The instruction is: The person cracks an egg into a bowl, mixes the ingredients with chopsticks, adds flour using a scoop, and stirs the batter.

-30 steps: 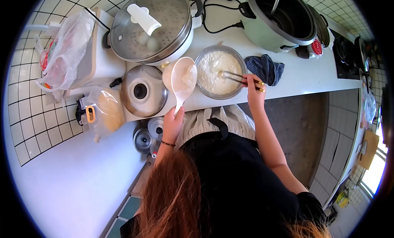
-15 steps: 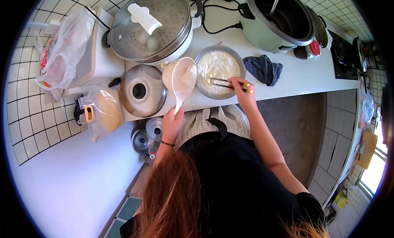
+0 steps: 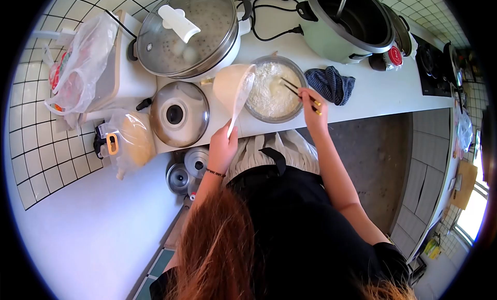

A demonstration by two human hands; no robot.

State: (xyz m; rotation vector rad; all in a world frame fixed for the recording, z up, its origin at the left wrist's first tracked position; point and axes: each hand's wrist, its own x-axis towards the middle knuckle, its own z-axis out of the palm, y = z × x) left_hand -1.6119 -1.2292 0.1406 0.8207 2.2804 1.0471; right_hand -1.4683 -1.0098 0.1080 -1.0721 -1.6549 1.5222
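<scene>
My left hand (image 3: 223,144) is closed round the handle of a cream-coloured ladle-like scoop (image 3: 230,88). The scoop is tilted to the right, its mouth at the left rim of a bowl (image 3: 297,113). White powder like flour (image 3: 266,93) fills the bowl, with a wetter, creamier patch on its right side. In my right hand (image 3: 313,107) is a pair of dark chopsticks (image 3: 291,86) with gold ends, their tips over the bowl's contents. How much powder is left inside the scoop is mostly hidden by its wall.
Behind the bowl stand a lidded steamer pot (image 3: 191,41) and a green cooker (image 3: 336,44) with a metal utensil inside. A pot lid (image 3: 178,114) lies to the left, a dark blue cloth (image 3: 331,85) to the right. A power cord (image 3: 269,39) runs along the back.
The scoop has tipped over to the right, onto the bowl's rim. My right hand has moved slightly, and the chopstick tips have shifted up and right within the bowl.
</scene>
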